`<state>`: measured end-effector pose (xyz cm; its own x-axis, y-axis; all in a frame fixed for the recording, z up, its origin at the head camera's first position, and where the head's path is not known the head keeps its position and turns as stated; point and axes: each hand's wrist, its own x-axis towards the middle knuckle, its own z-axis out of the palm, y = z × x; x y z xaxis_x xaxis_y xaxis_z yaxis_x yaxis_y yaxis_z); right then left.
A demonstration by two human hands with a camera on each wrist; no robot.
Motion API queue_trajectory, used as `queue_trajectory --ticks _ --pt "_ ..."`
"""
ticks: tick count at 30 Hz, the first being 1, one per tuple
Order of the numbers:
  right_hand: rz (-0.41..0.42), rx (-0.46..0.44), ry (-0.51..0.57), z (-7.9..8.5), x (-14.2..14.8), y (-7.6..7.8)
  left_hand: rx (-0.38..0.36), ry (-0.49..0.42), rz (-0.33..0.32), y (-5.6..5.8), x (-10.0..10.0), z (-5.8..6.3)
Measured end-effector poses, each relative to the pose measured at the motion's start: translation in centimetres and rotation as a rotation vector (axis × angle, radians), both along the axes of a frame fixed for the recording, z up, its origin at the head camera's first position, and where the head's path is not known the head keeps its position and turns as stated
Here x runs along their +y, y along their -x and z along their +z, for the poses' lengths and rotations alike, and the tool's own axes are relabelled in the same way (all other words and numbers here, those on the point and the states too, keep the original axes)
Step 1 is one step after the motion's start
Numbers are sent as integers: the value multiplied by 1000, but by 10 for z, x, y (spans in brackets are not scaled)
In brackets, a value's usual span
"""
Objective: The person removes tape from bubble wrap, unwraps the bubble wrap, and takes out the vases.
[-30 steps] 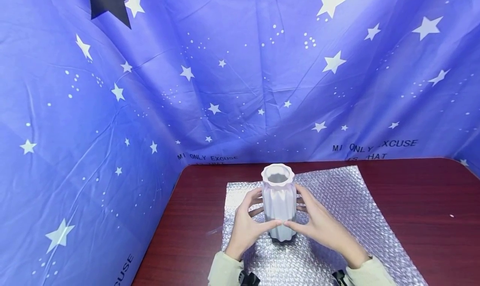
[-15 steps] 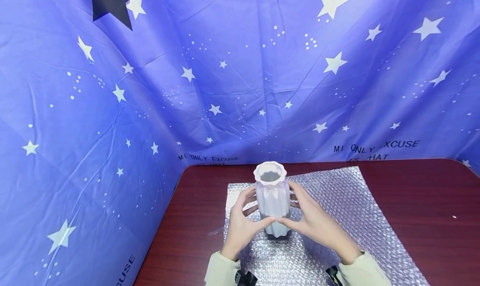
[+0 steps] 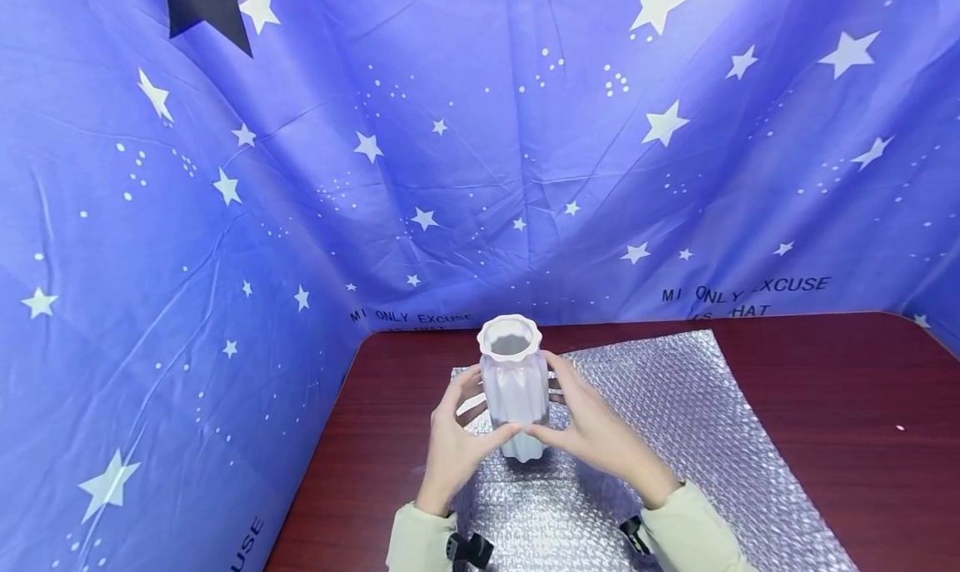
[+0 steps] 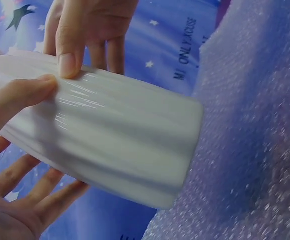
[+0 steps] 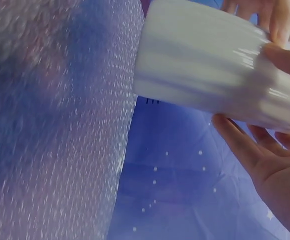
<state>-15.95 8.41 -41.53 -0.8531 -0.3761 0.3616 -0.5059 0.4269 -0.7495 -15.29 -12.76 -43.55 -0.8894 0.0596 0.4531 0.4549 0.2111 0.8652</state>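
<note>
A white, ribbed vase [image 3: 516, 393] with a scalloped rim stands upright between both hands in the head view, close over a silvery bubble-wrap sheet. My left hand [image 3: 453, 443] grips its left side, fingers reaching round the back and thumb across the front. From the right, my right hand [image 3: 592, 426] holds it the same way, and the two thumbs nearly meet on the front face. Both wrist views show the smooth lower body of the vase [image 4: 120, 135] with thumbs pressed on it and fingers spread along the sides. The far fingertips are partly hidden behind the vase.
The bubble-wrap sheet [image 3: 660, 405] covers the middle of a dark red table [image 3: 817, 388]. Blue curtains [image 3: 465, 180] printed with stars and lettering hang behind and at the left. A small white speck [image 3: 901, 428] lies on the table at right.
Both hands have carried the vase leftward and slightly away, toward the sheet's left back part. The grip looks the same throughout.
</note>
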Motion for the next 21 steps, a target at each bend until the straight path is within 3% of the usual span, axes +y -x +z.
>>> queue_trajectory --ticks 6,15,21 --pt "6 5 6 1 -17 6 14 -34 27 5 -13 2" --pt "1 9 -29 9 -35 12 63 -142 -20 9 -30 6" --pt "25 19 -25 9 -49 19 54 -135 39 9 -39 8"
